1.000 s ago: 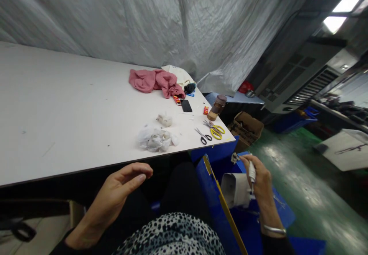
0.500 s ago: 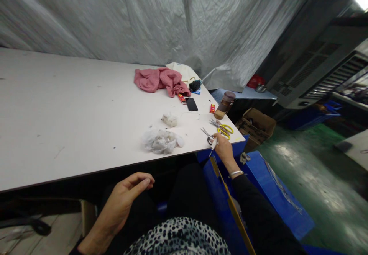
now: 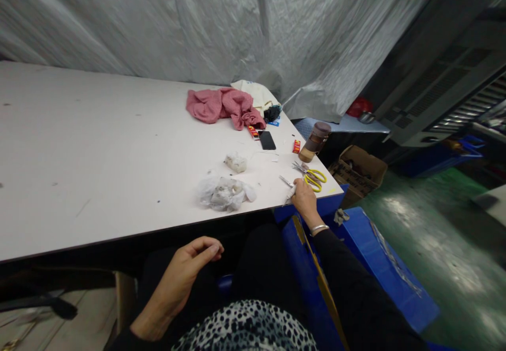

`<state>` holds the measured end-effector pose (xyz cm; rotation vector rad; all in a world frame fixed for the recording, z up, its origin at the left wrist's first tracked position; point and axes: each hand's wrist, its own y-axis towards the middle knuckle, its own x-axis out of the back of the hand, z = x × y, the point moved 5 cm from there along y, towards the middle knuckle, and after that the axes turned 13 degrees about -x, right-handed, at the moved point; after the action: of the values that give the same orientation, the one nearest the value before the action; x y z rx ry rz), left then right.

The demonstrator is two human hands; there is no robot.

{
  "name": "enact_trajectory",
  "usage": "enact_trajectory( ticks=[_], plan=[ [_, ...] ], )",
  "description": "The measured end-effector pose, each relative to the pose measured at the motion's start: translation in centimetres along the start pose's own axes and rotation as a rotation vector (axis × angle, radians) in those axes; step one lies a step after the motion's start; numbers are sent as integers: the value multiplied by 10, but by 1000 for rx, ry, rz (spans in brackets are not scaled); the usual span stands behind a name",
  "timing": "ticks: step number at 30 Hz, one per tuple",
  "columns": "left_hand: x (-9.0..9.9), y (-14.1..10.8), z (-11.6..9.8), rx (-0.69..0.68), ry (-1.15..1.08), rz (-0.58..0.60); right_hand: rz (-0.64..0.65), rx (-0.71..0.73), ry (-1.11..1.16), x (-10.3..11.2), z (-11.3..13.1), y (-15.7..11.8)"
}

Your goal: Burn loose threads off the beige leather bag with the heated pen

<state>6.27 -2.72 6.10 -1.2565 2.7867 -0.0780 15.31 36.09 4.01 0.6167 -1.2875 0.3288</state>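
At the table's near right corner, my right hand (image 3: 304,199) is closed around a small white tool (image 3: 290,193) with a thin tip. Dark-handled scissors (image 3: 285,181) lie partly under that hand, and yellow-handled scissors (image 3: 314,177) lie just beyond it. My left hand (image 3: 190,266) hovers over my lap in front of the table edge, fingers curled with thumb and fingertips close together; whatever is between them, if anything, is too small to make out. A crumpled clear plastic bag (image 3: 225,193) sits near the edge, with a small whitish bundle (image 3: 235,162) behind it.
On the white table (image 3: 118,156) are a pink cloth (image 3: 221,106), a phone (image 3: 267,140), small red boxes (image 3: 296,146) and a brown bottle (image 3: 315,141). Blue bins (image 3: 379,261) and a cardboard box (image 3: 359,169) stand right of the table. A silver sheet (image 3: 197,29) hangs behind.
My right hand has shifted slightly left over the dark-handled scissors, and the white tool has tilted with it. The view has moved a little; my left hand keeps its curled pose.
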Motion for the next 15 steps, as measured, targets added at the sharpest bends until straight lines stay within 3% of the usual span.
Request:
enact_trajectory(
  ticks=[5,10,12,15],
  plan=[
    [-15,1,-5,-12,-5,47,-88,69,63,4,0,-7],
    [-25,-5,-13,-46,63,69,-237,148,197,30,19,-39],
    [-31,-10,-25,-121,126,73,-278,202,263,47,35,-64],
    [-46,-20,-55,-371,250,56,-282,349,344,76,68,-108]
  ],
)
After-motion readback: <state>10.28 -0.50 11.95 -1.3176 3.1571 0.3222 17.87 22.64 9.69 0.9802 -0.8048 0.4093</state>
